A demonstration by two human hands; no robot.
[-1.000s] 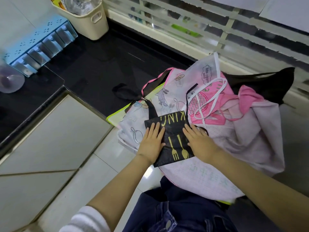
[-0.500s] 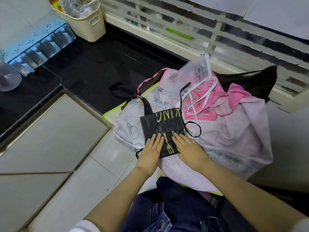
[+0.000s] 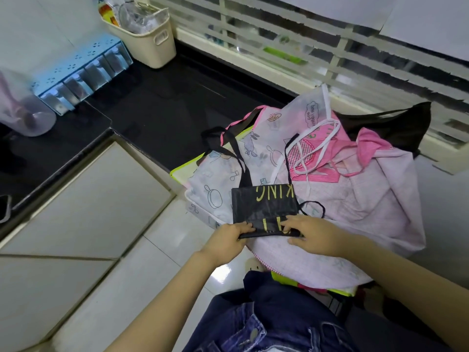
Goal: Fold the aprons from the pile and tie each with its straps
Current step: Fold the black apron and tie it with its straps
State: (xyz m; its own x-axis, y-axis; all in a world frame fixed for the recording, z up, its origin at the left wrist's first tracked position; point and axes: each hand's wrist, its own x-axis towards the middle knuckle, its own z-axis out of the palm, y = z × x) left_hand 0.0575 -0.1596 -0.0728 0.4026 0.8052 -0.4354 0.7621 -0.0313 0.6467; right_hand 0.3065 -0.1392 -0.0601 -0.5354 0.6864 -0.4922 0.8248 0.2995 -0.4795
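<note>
Head cam: black apron [image 3: 264, 208], folded to a small rectangle w/ gold lettering, lies on top of the pile [image 3: 368, 199] of pale and pink aprons, toward its near-left side. L hand [image 3: 225, 240] pinches the near-left corner, fingers curled over the edge. R hand [image 3: 314, 235] grips the same edge further right, fingers bent on top, thumb below.

Judgement: fabric thin, light, limp; layers prob. slide apart and won't hold a crease. Best hold = near folded edge, both corners, all layers together. Thin strap [image 3: 316, 207] loops loose at right side; wide strap [image 3: 229, 146] trails far-left. Both free for tying.
</note>
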